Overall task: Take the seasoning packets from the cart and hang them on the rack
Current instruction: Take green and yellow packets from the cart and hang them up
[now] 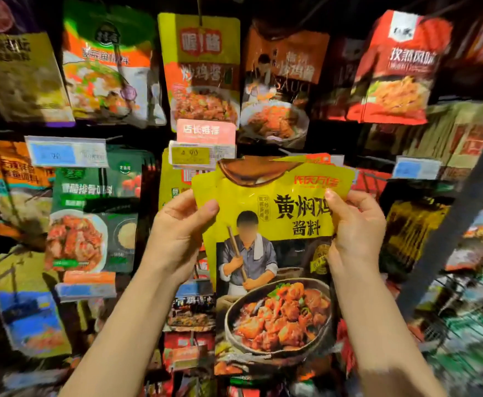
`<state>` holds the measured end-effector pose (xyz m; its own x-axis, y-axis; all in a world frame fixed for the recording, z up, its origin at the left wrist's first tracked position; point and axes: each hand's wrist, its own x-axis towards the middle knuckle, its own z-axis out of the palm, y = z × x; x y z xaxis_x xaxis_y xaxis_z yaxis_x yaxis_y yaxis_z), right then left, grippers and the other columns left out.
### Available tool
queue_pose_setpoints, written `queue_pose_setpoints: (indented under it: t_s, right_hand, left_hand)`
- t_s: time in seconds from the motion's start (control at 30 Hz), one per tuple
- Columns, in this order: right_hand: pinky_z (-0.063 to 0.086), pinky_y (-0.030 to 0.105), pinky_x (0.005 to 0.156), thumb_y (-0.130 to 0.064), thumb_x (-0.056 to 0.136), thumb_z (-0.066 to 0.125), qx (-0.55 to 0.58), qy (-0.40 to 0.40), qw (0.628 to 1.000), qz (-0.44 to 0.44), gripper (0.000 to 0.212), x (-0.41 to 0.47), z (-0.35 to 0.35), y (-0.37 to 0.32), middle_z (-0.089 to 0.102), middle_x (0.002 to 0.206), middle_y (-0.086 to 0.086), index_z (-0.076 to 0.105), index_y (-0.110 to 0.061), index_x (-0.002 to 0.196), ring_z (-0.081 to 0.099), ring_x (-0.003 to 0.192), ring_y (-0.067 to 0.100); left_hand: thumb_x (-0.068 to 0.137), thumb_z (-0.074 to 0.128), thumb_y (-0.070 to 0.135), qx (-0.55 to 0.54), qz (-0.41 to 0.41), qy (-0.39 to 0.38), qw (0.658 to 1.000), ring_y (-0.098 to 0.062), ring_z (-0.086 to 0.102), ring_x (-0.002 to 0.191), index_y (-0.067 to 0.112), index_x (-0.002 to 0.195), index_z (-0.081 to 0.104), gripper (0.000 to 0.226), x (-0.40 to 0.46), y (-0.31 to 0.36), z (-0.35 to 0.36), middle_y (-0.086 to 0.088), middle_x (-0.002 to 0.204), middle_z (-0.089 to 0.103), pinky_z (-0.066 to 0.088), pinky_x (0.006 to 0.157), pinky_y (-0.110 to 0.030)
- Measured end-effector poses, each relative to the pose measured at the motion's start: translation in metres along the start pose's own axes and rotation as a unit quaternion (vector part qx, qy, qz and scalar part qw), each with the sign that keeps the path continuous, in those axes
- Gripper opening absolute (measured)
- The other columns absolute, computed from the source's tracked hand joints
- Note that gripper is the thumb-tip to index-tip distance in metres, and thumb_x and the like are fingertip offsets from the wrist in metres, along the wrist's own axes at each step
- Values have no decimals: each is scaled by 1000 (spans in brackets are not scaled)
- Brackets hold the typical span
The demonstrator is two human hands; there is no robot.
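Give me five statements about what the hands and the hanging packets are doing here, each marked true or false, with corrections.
1. Both hands hold the yellow packets. True.
2. The left hand hangs empty at the person's side. False: its thumb pinches the packets' upper left edge.
3. More than one yellow packet is held, fanned at the top. True.
4. The held packets already hang on a hook. False: they are in front of the rack, carried by the left hand and the right hand.
5. A pink tag sits below the hanging yellow sauce packet. True.
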<state>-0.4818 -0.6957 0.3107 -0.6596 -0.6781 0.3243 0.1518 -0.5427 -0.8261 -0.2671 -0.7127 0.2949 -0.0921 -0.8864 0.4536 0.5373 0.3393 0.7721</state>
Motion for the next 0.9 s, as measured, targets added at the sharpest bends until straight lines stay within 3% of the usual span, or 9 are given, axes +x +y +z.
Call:
queue_pose_setpoints:
  t_s: [0.07, 0.13, 0.2, 0.37, 0.47, 0.6, 0.73, 0.9]
  right_hand:
    - [52, 41, 76, 0, 78, 70, -6, 6, 1000, 29, 17, -2, -12, 15, 64, 71, 5, 59, -12, 78, 60, 74, 23]
    - [49, 37, 72, 0, 78, 70, -7, 8, 999, 53, 18, -4, -23, 30, 58, 71, 8, 57, -12, 78, 56, 71, 21]
    - [50, 26, 63, 2, 80, 67, 3, 2, 997, 77, 17, -4, -33, 42, 63, 62, 0, 57, -11, 77, 60, 61, 12]
    - [50, 19, 61, 0, 83, 64, -18, -60, 993, 103, 10, 6, -46, 65, 68, 65, -7, 61, -10, 82, 64, 63, 5]
    - [50, 26, 69, -6, 86, 64, -39, -98, 988, 116, 7, 20, -54, 69, 68, 70, -3, 62, -12, 82, 63, 68, 10]
    - [49, 39, 81, -11, 86, 66, -55, -117, 987, 98, 9, 49, -64, 63, 63, 75, 2, 57, -12, 83, 61, 77, 17]
    - [49, 51, 88, -9, 86, 66, -50, -122, 987, 95, 15, 81, -70, 56, 65, 77, 3, 56, -16, 78, 62, 80, 21]
    - [50, 58, 87, -9, 83, 67, -21, -123, 983, 137, 8, 111, -66, 56, 67, 87, 9, 60, -12, 83, 65, 88, 29]
  left_hand:
    - [47, 81, 24, -2, -7, 71, 997, 2, 49, 47, 18, 56, 67, 18, -10, -11, 5, 12, 52, 54, 41, 50, -9]
    - [57, 74, 18, 17, -10, 138, 990, 1, 46, 45, 15, 62, 58, 18, -19, -23, 8, 7, 54, 47, 40, 48, -10]
    - [71, 71, 13, 89, 5, 180, 980, -1, 44, 48, 10, 69, 53, 18, -24, -33, 9, 2, 59, 44, 38, 48, -12]
    - [85, 64, 16, 224, 90, 216, 946, -2, 55, 67, 14, 78, 68, 8, -29, -49, 22, 11, 67, 65, 44, 63, -14]
    - [87, 62, 18, 236, 110, 256, 931, 3, 54, 67, 24, 76, 69, 15, -22, -54, 27, 18, 65, 65, 43, 65, -12]
    - [86, 66, 21, 276, 137, 282, 908, -5, 56, 67, 31, 66, 73, 23, -18, -60, 27, 16, 64, 66, 46, 64, -21]
    - [86, 66, 19, 342, 167, 319, 868, 6, 56, 64, 20, 78, 68, 8, -21, -70, 31, 23, 63, 65, 42, 61, -12]
    - [86, 67, 17, 372, 196, 348, 838, 8, 53, 59, 6, 85, 69, 12, -24, -79, 44, 20, 60, 63, 39, 59, -8]
